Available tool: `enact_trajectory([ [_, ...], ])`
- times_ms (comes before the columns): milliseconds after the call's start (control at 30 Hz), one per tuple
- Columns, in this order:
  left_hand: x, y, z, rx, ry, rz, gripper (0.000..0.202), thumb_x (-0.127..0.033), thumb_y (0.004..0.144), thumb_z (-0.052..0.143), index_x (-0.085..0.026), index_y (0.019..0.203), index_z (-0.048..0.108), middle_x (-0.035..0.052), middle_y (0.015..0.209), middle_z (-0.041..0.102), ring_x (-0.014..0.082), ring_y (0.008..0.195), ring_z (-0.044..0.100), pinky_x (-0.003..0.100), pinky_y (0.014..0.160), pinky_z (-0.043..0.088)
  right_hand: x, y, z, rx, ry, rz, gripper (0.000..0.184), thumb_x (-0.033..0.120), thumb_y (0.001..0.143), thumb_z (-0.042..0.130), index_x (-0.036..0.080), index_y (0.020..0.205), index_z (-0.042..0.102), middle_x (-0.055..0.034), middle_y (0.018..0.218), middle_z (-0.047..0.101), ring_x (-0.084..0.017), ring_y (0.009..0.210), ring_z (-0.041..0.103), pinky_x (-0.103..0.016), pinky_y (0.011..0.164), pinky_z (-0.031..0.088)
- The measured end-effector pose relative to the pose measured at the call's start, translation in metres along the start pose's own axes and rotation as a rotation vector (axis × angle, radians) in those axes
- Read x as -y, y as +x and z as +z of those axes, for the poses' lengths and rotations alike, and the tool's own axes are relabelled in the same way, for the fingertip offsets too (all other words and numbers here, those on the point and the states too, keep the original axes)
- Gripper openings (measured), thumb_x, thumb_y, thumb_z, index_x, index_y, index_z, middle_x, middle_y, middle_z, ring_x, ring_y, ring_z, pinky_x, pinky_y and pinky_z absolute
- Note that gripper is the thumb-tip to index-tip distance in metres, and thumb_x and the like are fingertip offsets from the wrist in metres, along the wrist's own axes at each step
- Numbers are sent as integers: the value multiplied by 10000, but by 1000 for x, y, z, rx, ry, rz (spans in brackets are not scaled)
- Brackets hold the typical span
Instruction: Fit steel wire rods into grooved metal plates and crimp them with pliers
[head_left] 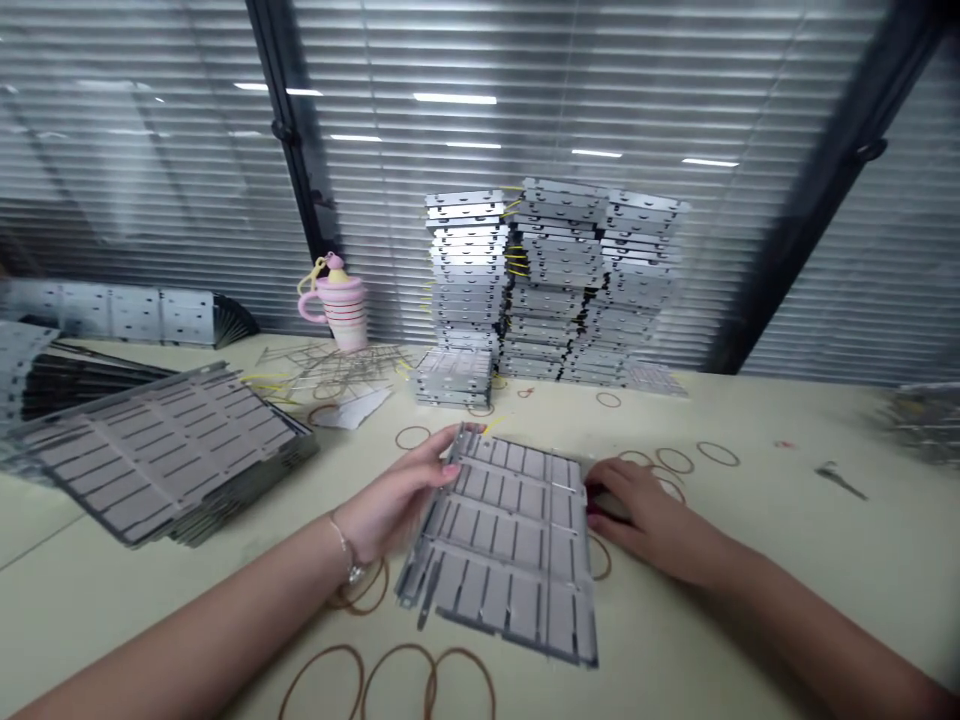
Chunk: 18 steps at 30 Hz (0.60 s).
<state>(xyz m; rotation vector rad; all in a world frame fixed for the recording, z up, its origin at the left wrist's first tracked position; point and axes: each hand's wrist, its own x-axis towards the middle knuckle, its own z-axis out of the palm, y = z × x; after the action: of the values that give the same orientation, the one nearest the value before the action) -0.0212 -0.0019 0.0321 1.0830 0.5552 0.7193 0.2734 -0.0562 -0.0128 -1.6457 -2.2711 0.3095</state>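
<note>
A grey metal sheet (510, 545) with rows of slots and small rectangular pieces lies flat on the pale table (750, 560) in front of me. My left hand (394, 500) holds its left edge, fingers curled round the far left corner. My right hand (645, 515) grips the sheet's right edge, fingers bent onto it. Brown rubber bands (390, 680) lie loose on the table near my wrists and beyond the sheet.
A tall stack of bundled metal sheets (555, 285) stands at the back centre against the blinds. A fanned pile of larger sheets (161, 450) lies at the left. A pink cup (341, 305) stands behind thin metal scraps (330, 370). A small metal piece (840, 480) lies at right.
</note>
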Motion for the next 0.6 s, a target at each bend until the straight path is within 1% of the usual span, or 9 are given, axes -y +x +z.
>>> enact_trajectory([
  [100, -2, -3, 3, 28, -29, 14, 481, -215, 687, 703, -235, 1154, 591, 9, 1169, 618, 193, 1010, 588, 250, 839, 451, -1, 0, 1, 9, -13, 3, 280, 399, 883, 469, 189, 1053, 538, -102, 1187, 506, -233, 1095, 459, -404, 961, 371],
  [200, -3, -5, 4, 45, -10, 7, 458, -249, 678, 710, -240, 1128, 623, 0, 1127, 639, 208, 1001, 594, 265, 842, 450, 1, -1, 1, 23, -10, 4, 285, 393, 884, 459, 194, 1073, 535, -100, 1180, 503, -236, 1089, 458, -407, 951, 374],
  [267, -3, -5, 3, 49, 8, -6, 456, -276, 683, 704, -237, 1131, 631, 6, 1117, 648, 226, 1023, 588, 282, 860, 444, 2, -1, 0, 23, -2, -1, 299, 398, 890, 450, 201, 1101, 528, -93, 1162, 507, -231, 1078, 458, -404, 945, 374],
  [433, 0, -1, -4, 38, 45, -23, 436, -313, 702, 691, -229, 1128, 652, 20, 1176, 642, 249, 1087, 567, 298, 902, 429, 6, -2, -1, 20, 14, 2, 282, 395, 903, 440, 216, 1102, 526, -80, 1151, 505, -222, 1080, 446, -393, 946, 369],
  [500, 1, -1, -5, 16, 58, -11, 419, -329, 706, 694, -220, 1110, 665, 28, 1181, 642, 256, 1088, 569, 304, 904, 435, 6, -2, 0, 15, 17, -1, 268, 391, 901, 447, 219, 1089, 529, -80, 1147, 505, -222, 1076, 448, -391, 943, 370],
  [533, 0, -1, -6, -13, 58, 8, 409, -339, 703, 700, -214, 1091, 673, 33, 1177, 643, 260, 1087, 571, 304, 895, 446, 5, -2, 1, 11, 19, -5, 264, 393, 901, 448, 220, 1083, 531, -80, 1147, 504, -222, 1073, 450, -389, 940, 371],
  [567, -2, -1, -7, -58, 50, 33, 400, -348, 692, 715, -206, 1064, 680, 39, 1161, 650, 264, 1074, 579, 301, 871, 463, 4, -2, 2, 5, 23, -11, 264, 396, 901, 450, 221, 1080, 533, -80, 1150, 502, -221, 1070, 452, -387, 938, 373],
  [600, -5, 0, -9, -127, 29, 68, 394, -349, 675, 735, -193, 1033, 685, 51, 1129, 661, 269, 1049, 594, 297, 834, 484, 4, -1, 2, -3, 26, -16, 264, 396, 900, 452, 221, 1080, 534, -80, 1153, 500, -220, 1070, 453, -384, 939, 372],
])
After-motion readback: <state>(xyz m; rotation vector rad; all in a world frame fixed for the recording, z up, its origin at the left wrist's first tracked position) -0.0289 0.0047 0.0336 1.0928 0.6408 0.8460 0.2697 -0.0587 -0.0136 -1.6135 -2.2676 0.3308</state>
